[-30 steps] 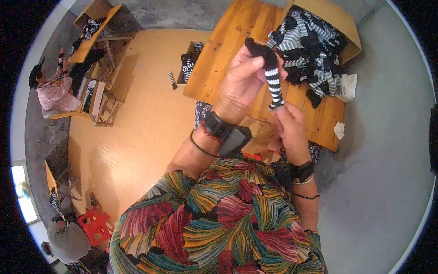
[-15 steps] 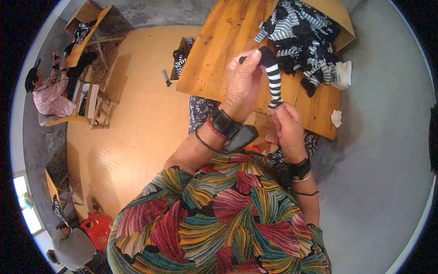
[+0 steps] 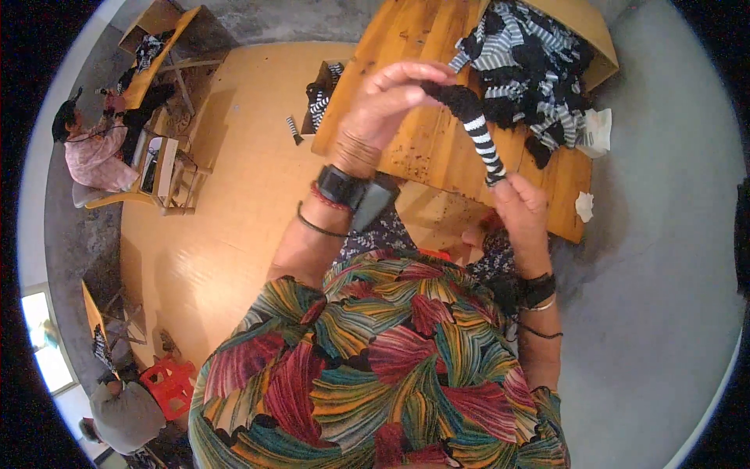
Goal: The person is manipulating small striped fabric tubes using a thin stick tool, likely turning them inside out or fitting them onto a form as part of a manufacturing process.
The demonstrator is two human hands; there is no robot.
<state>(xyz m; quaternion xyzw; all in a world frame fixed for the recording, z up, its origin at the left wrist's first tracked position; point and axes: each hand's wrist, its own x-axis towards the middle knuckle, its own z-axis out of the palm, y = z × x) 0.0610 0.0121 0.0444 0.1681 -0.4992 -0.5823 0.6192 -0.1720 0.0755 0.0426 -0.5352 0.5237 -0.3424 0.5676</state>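
Observation:
A small knitted sock point(image 3: 480, 137), black at one end and banded black and white along the rest, is stretched at a slant above the table. My left hand point(image 3: 376, 113) has the black end between thumb and fingers. At the striped end, my right hand point(image 3: 522, 211) pinches the cuff with its fingertips. Beyond the sock, at the far right of the wooden table point(image 3: 422, 148), lies a heap of similar striped and black socks point(image 3: 531, 70), spilling from a cardboard box point(image 3: 600, 59).
A crumpled white paper point(image 3: 584, 206) lies by the table's right edge. Left of the table stands a box of striped socks point(image 3: 319, 98), with one loose sock point(image 3: 294, 130) on the floor. Two people point(image 3: 98, 156) sit at the left, one near a red stool point(image 3: 169, 387).
My hands have moved apart, the left going left and the right going right. The sock is pulled longer, with more of its black end showing. The view has shifted slightly.

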